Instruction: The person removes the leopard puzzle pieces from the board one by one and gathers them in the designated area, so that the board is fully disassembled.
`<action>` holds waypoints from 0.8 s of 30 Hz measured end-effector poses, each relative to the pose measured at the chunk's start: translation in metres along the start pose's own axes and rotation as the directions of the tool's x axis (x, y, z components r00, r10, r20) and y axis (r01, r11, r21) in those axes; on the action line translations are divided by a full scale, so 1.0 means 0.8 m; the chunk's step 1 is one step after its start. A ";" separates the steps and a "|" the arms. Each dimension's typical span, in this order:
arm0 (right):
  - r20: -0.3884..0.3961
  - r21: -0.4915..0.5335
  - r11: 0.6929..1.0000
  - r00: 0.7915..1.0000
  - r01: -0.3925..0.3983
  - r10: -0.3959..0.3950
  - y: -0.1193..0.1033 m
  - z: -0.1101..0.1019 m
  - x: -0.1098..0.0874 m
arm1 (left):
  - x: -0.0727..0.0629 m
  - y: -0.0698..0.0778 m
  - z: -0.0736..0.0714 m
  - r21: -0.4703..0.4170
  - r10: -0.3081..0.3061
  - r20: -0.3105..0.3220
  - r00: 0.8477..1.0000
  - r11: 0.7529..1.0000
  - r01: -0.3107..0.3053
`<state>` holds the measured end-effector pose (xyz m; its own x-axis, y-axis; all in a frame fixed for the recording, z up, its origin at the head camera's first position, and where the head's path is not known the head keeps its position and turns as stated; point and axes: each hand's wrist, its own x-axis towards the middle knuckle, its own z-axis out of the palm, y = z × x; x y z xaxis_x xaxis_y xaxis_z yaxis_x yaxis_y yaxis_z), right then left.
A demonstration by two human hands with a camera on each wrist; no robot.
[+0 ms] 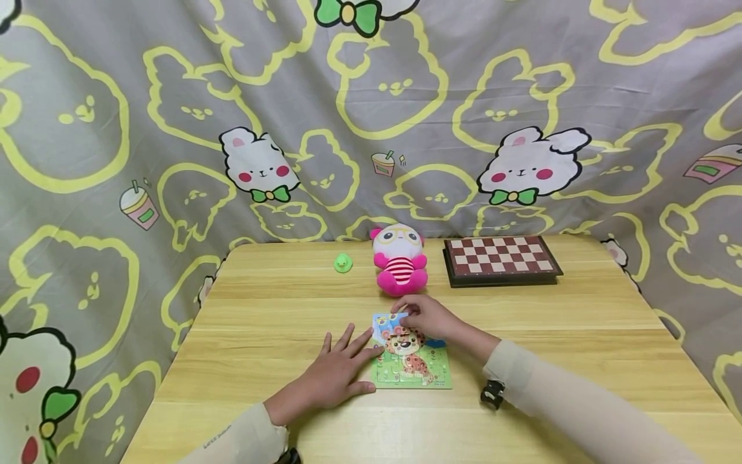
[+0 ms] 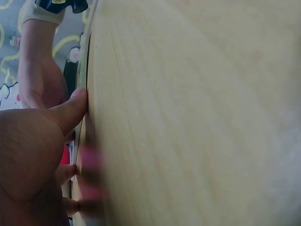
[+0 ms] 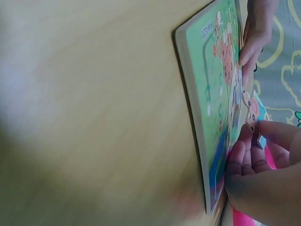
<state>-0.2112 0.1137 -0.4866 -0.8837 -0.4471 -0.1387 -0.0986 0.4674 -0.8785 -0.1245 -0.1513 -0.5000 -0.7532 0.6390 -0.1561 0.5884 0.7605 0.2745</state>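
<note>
A square jigsaw puzzle [image 1: 413, 368] with a spotted leopard cub on green lies flat on the table. My right hand [image 1: 428, 317] is over its upper part. In the right wrist view, that hand [image 3: 268, 165] pinches a puzzle piece [image 3: 254, 109] between thumb and fingers, tilted up off the board. A dark blue patch [image 1: 436, 343] shows at the board's right side, beside the right wrist. My left hand [image 1: 339, 370] lies with fingers spread on the table, its fingertips at the puzzle's left edge. In the left wrist view, the left thumb [image 2: 73, 110] is extended.
Behind the puzzle sits a pink and white plush panda [image 1: 401, 261]. A small green duck toy [image 1: 343, 263] is left of it, and a checkered board-game box [image 1: 502, 261] lies to its right. A patterned curtain [image 1: 359, 148] hangs beyond the wooden table [image 1: 261, 309].
</note>
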 end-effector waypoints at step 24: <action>-0.042 0.019 1.000 0.999 -0.001 0.002 0.027 -0.047 -0.028 | 0.001 -0.001 0.005 0.006 -0.012 0.007 1.000 1.000 0.012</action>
<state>-0.2111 0.1625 -0.4854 -0.9022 -0.4138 -0.1215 -0.0884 0.4532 -0.8870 -0.1244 -0.1514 -0.5038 -0.7579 0.6308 -0.1661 0.5812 0.7686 0.2672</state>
